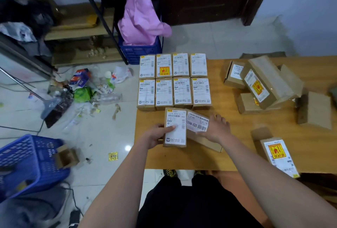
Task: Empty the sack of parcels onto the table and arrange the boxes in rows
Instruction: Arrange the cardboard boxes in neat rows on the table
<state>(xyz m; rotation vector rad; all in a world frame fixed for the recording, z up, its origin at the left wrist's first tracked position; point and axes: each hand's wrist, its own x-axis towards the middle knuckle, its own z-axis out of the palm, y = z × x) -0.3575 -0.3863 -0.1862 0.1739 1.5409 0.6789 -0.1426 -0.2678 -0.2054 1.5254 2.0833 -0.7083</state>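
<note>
- The left hand (156, 135) grips an upright labelled box (175, 127) by its left edge, thumb lying on the label.
- The right hand (217, 127) rests flat, fingers straight, on a tilted box (197, 127) just beside it; the boxes touch.
- Both lie on the wooden table (237, 147), near two rows of four boxes (174, 81).
- A loose pile of boxes (262, 85) sits well apart at the right.

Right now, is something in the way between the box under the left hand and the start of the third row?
Nothing visible. The left hand holds the upright-label box just below the second row; bare table lies to its left.
</note>
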